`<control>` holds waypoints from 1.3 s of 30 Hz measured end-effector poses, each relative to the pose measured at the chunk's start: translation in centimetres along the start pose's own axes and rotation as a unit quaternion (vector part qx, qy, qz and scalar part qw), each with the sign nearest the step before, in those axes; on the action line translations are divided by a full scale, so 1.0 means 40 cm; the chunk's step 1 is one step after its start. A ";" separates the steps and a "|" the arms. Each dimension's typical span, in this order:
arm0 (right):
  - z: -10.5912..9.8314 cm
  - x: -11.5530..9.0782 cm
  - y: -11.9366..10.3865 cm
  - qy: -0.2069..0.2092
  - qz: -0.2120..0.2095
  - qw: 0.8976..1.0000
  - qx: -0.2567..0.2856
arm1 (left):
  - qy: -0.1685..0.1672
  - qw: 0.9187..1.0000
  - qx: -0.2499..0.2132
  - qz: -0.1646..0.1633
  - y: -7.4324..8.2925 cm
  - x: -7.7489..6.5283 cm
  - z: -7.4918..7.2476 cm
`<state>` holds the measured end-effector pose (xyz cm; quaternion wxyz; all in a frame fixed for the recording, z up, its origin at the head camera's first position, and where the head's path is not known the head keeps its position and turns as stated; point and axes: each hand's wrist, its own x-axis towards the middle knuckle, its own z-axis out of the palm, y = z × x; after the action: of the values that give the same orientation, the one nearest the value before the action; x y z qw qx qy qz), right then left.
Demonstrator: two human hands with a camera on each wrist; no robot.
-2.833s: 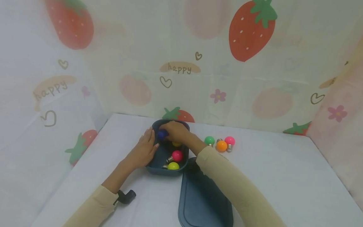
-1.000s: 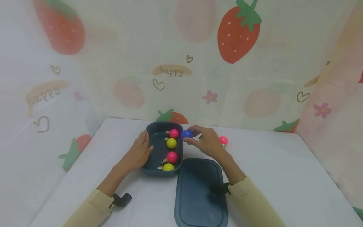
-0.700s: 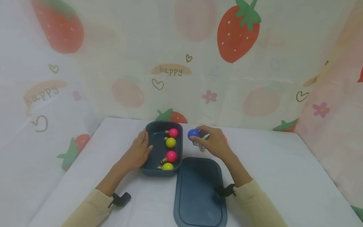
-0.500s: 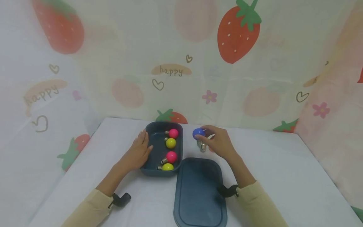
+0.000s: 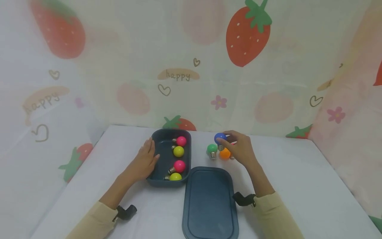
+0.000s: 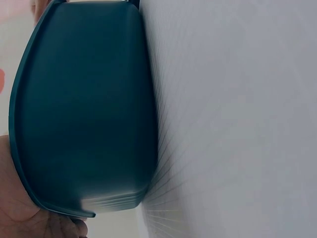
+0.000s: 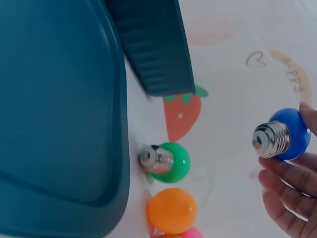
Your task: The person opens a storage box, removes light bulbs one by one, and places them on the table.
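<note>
My right hand (image 5: 241, 149) pinches a blue light bulb (image 5: 220, 137) between thumb and fingers, its metal screw base pointing down. It hangs above a green bulb (image 5: 212, 148) and an orange bulb (image 5: 225, 153) on the table; a pink bulb (image 7: 192, 233) there is mostly hidden behind the hand. My left hand (image 5: 142, 162) rests with straight fingers on the left rim of a dark blue box (image 5: 167, 183). Along the box's right side lie a pink bulb (image 5: 181, 141), a yellow bulb (image 5: 178, 151), another pink bulb (image 5: 180, 166) and another yellow bulb (image 5: 175, 177).
A dark blue lid (image 5: 210, 202) lies flat on the white table (image 5: 298, 186), just right of the box and nearer to me. A strawberry-print cloth (image 5: 179, 39) stands behind the table. Each wrist carries a black camera mount (image 5: 126, 212).
My right hand has lifted the blue bulb out of the box and carried it right, over the loose bulbs, with its base turned down. The left hand stays on the box rim.
</note>
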<state>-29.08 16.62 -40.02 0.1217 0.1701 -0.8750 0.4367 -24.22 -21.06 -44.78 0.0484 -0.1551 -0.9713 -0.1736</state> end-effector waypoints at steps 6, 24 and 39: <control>-0.021 0.003 0.022 0.026 0.014 0.999 -0.018 | -0.001 1.000 -0.006 0.003 0.001 0.001 -0.001; -0.102 0.007 0.090 0.014 0.097 0.994 -0.042 | 0.001 1.000 -0.008 0.009 0.001 -0.001 -0.001; -0.138 -0.003 0.153 0.005 0.172 0.985 -0.033 | 0.005 1.000 -0.010 0.013 0.006 -0.002 -0.003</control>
<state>-31.09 24.52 -41.25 0.0542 0.0109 -0.9044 0.4232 -24.05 -20.93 -44.62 0.0545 -0.1672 -0.9672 -0.1832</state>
